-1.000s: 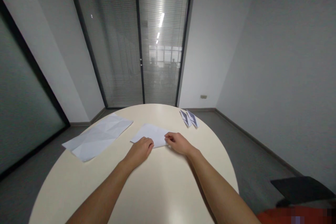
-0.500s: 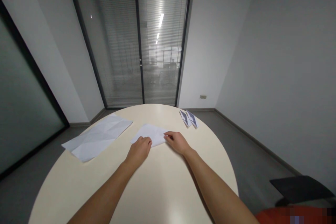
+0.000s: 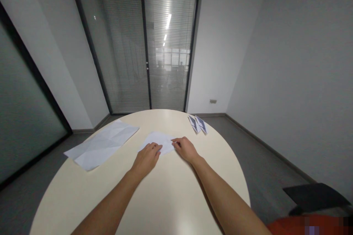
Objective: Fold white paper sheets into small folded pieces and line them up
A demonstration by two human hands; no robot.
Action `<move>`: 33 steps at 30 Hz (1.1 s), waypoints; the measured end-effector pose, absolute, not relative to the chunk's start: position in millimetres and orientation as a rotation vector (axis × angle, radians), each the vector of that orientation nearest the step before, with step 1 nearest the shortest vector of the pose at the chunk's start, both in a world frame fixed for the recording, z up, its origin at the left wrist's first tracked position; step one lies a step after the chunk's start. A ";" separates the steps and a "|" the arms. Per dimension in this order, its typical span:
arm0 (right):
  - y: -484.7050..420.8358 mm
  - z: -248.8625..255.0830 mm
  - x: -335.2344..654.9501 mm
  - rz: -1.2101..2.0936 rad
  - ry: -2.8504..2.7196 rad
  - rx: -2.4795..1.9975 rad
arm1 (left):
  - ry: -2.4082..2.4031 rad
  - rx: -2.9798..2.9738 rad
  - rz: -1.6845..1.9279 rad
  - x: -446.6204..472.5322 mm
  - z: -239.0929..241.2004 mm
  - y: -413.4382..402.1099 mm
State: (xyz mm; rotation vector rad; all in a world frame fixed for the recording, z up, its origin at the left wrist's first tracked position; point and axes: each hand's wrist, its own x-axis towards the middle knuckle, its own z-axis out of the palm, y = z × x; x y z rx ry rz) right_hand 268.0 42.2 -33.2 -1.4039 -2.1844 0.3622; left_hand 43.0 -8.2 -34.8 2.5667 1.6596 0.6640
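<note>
Paper (image 3: 164, 140): long axis left-right, toward worktop (image 3: 165, 198) far edge. Left hand (image 3: 147, 156) touches near-left side, right hand (image 3: 185, 149) right end; grips pinched or released, can't tell.

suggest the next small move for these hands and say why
Perhaps press the right hand lightly along the near edge of the middle white sheet: that hand is at the sheet's right end, while the left hand lies over its near left part and could steady it.

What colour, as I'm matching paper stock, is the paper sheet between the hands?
The paper sheet is white, as the head view shows.
</note>
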 end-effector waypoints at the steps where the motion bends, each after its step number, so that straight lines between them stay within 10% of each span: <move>1: 42.3 -33.1 268.2 0.357 -2.189 -1.403 | 1.624 2.587 0.661 42.9 -34.9 -8.0; 33: 12.9 -38.0 235.3 0.405 -2.555 -1.368 | 1.407 2.705 0.593 41.4 -33.4 -7.6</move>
